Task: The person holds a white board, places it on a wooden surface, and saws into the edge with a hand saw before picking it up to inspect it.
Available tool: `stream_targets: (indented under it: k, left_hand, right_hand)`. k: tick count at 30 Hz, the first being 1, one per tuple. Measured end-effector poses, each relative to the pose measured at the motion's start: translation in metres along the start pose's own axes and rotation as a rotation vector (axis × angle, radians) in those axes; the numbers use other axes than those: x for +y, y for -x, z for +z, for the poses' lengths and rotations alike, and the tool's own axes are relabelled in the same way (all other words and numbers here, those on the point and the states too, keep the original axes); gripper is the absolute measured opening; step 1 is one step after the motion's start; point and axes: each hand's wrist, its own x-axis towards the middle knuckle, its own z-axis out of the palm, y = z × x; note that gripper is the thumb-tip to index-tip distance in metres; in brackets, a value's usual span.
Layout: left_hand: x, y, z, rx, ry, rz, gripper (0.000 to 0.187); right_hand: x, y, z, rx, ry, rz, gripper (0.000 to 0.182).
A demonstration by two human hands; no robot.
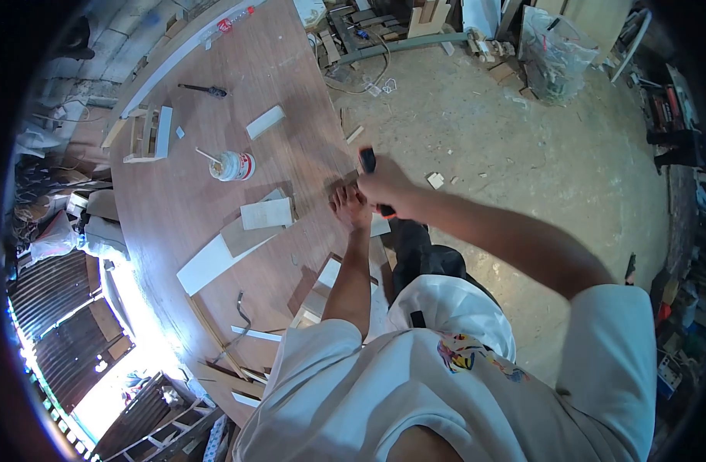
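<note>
At the right edge of the wooden table [299,85], my left hand [350,206] lies with its fingers apart, touching a small dark piece whose kind I cannot make out. Just beside it, my right hand [385,187] is closed around a black and orange handled tool [367,160]. The rest of that tool is hidden by the hand. A pale block [266,214] rests on white and grey boards [214,263] left of my hands. Farther up stand a white tub [233,166] with a stick in it and another pale block [266,122].
A small wooden frame [150,135], a dark brush-like tool [204,89] and a bottle [228,23] are on the table's far side. Nearer me lie a curved metal tool [243,312] and wood strips. On the floor stands a clear bag [555,61] near scrap wood.
</note>
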Motion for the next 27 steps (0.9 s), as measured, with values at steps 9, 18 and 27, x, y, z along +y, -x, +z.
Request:
stream_targets:
  k: [9,18,27]
  left_hand:
    - [0.004,-0.005,0.001,0.027,-0.033,0.030,0.020]
    - [0.000,-0.002,0.009,0.043,0.031,0.047,0.014]
    - [0.000,-0.003,0.005,0.041,-0.054,0.094,0.014]
  right_hand:
    - [0.077,-0.112,0.024,0.050,-0.020,0.188,0.008]
    - [-0.021,-0.001,-0.008,-0.131,-0.325,0.160,0.011]
    - [0.080,-0.063,0.011,0.032,-0.132,-0.021,0.008]
